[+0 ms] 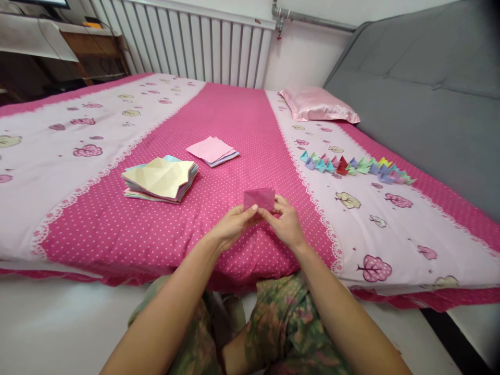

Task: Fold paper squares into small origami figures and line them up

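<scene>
Holding a small dark pink sheet of paper takes both hands in the head view. The left hand pinches its bottom left part, with the thumb on the front. The right hand grips the right side and the bottom, and its thumb tip is close to the other thumb. So the fingers of both hands are closed on this one paper. It is a flat rectangle, wider than it is tall, and it stands up over the near part of the bedspread. I cannot tell if the hands touch the cloth.

The bedspread has a bright pink middle with white dots, and pale sides with little trees on them. To the left of the hands sits a big, messy pile of paper with a creased cream sheet on top. A bit farther back is a thin pile of pink paper, with bluish sheets peeking out under it. Off to the right, lots of little folded paper shapes sit close together in a long row. They are blue, green, purple, red, pink and yellow. Behind them lies a shiny pink pillow, near a big gray headboard. A white radiator stands at the far side.
</scene>
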Demonstrator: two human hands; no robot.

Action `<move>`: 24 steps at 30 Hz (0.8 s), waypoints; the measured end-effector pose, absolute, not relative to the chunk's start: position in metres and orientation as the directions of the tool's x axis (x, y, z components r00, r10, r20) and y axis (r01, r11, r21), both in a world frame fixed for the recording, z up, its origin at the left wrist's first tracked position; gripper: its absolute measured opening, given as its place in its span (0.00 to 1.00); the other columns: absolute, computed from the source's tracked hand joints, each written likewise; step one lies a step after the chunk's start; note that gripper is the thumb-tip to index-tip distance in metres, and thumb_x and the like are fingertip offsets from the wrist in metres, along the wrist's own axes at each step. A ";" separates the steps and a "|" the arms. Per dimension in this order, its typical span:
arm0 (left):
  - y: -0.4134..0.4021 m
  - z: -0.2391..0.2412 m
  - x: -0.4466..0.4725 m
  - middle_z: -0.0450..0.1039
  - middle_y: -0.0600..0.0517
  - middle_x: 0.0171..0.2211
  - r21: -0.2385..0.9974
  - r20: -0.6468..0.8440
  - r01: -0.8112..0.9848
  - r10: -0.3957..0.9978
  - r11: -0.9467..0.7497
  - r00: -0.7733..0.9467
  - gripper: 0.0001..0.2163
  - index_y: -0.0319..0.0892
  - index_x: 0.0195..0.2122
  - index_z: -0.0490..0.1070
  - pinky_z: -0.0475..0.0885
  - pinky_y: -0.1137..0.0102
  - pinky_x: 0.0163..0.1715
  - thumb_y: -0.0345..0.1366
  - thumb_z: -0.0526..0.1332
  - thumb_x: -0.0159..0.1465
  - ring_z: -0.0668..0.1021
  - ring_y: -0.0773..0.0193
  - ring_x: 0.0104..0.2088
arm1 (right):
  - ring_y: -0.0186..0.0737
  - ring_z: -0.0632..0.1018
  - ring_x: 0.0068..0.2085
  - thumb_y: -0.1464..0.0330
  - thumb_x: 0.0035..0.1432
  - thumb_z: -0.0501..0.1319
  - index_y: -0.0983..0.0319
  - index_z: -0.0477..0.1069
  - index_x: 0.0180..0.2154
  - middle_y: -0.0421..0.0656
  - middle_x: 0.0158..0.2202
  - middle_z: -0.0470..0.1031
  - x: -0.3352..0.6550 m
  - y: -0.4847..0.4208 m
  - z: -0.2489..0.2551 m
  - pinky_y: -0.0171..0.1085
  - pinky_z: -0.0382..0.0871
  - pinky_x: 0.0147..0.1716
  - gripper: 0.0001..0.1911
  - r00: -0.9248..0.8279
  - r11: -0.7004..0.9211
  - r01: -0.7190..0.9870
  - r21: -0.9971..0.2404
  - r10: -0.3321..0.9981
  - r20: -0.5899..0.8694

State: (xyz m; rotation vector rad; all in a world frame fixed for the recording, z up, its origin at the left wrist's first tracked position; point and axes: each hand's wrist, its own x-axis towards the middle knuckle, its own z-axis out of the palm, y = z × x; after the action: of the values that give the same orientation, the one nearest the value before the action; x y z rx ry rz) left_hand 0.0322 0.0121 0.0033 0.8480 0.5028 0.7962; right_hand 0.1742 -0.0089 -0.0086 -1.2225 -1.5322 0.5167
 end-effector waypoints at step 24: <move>0.018 0.000 0.029 0.69 0.53 0.19 0.983 -0.098 -0.078 0.832 0.167 0.547 0.16 0.34 0.24 0.70 0.61 0.76 0.22 0.46 0.62 0.51 0.67 0.74 0.19 | 0.33 0.74 0.31 0.67 0.41 0.67 0.62 0.73 0.34 0.40 0.29 0.75 0.177 -0.007 -0.007 0.34 0.68 0.32 0.14 0.360 0.205 -0.199 -0.958 0.925 0.123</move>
State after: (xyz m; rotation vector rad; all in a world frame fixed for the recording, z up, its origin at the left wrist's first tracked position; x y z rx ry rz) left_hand 0.0294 0.0184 0.0001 1.2401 0.7635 0.7456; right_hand 0.1766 -0.0067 -0.0072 -1.0648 -0.8620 0.9362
